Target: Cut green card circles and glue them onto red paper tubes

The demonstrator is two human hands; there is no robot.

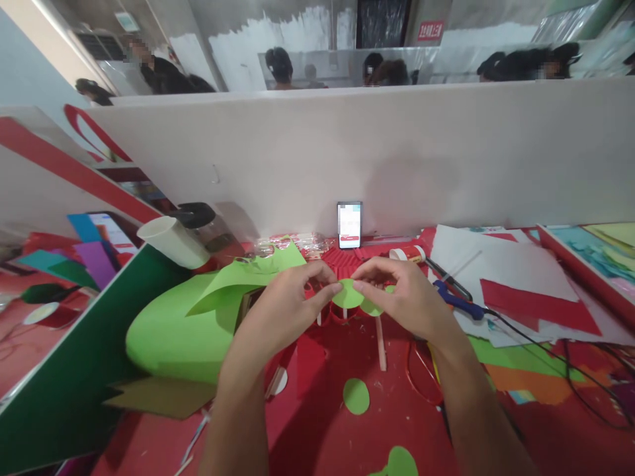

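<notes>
Both my hands meet above the red table [317, 423], pinching a small green paper circle [347, 295] between them. My left hand [288, 297] grips its left edge with thumb and fingers closed. My right hand [404, 294] holds the right edge, and a second green piece [371, 307] shows just under its fingers. Another green paper circle [356, 396] lies on the table below my hands, and part of one more green shape [399, 463] sits at the bottom edge. A wooden stick [381, 344] lies beneath my right hand.
A large curled green sheet [183, 324] lies at the left beside a white paper cup [171, 241]. A phone [349, 225] leans on the white partition. A blue glue gun [456, 301] with its cord, white and red paper [516, 291] and red scissors [421, 377] are at the right.
</notes>
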